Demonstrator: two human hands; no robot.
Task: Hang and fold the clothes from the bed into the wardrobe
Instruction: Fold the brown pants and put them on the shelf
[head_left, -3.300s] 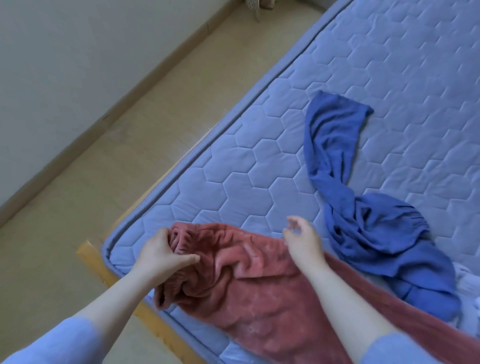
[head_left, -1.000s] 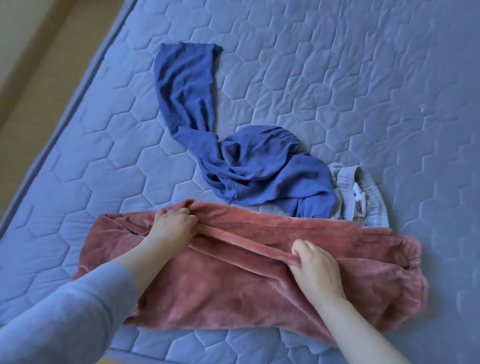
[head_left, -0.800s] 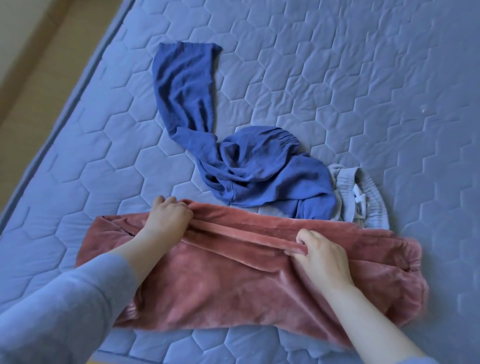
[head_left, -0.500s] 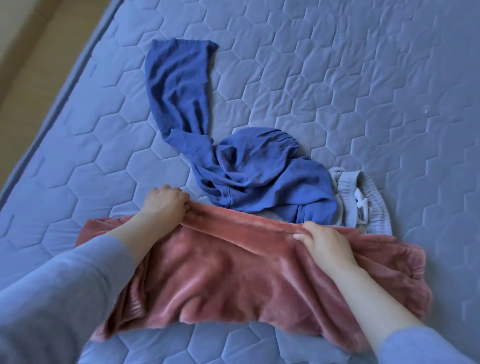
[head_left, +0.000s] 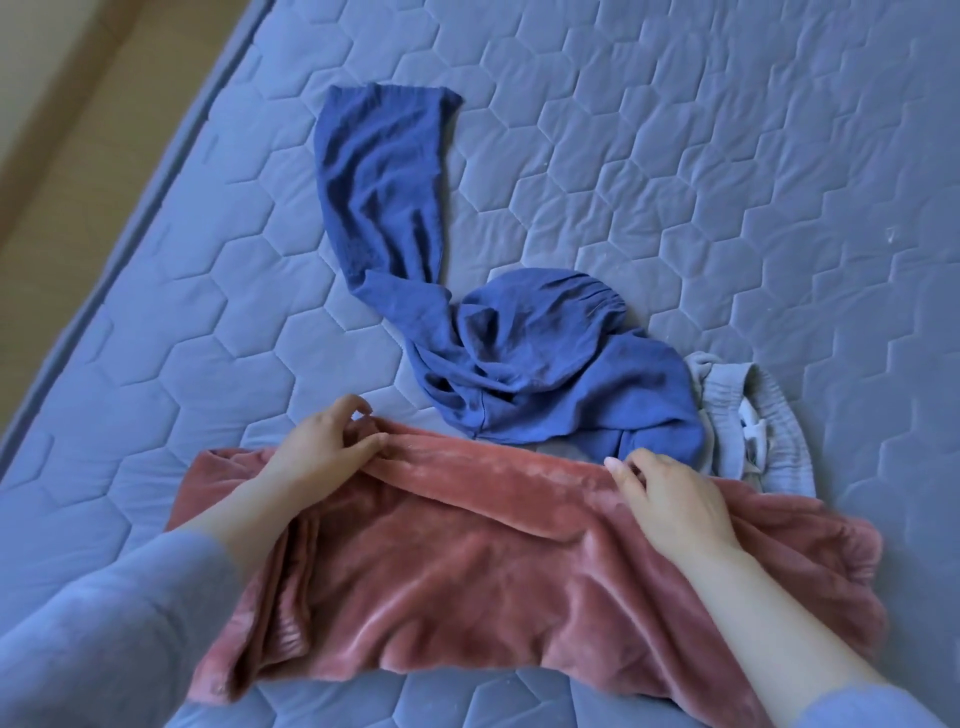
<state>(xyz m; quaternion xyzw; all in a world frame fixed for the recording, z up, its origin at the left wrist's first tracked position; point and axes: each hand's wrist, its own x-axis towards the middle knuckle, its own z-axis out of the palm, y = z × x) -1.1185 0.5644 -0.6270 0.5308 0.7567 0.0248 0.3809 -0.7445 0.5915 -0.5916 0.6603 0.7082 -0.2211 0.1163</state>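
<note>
Head view first: at the far left we see a strip of tan wooden floor (head_left: 78, 104) running beside the blue-grey mattress quilted in hexagons (head_left: 675, 156), which fills the rest of the picture.

Low on the left, our pale blue left sleeve (head_left: 104, 634) reaches in, and the left hand (head_left: 319, 454) lies at the far edge of the dusty-pink plush trousers (head_left: 467, 582). Its fingers (head_left: 358, 415) and thumb are curled together and pinch a fold of the pink cloth at that far edge.

The pink trousers lie flat across the near part of the mattress, spread from left to right, with a long doubled fold running along their far side between our two hands. A ribbed cuff shows at their near left corner.

Just beyond that fold, in the middle, the crumpled royal-blue cotton garment (head_left: 519, 374) lies on the mattress. One long flat part of it stretches away towards the far left, and its bunched part touches the pink edge.

Further right, the right hand (head_left: 675, 504) rests knuckles up on the same far fold, its fingers bent down onto the cloth. Whether they pinch it or only press on it we cannot tell.

Beyond this hand a light grey garment with a gathered waistband (head_left: 769, 415) and a white drawstring (head_left: 753, 423) lies partly under the blue one and partly under the pink trousers. Our right sleeve (head_left: 857, 709) shows at the bottom right corner.
</note>
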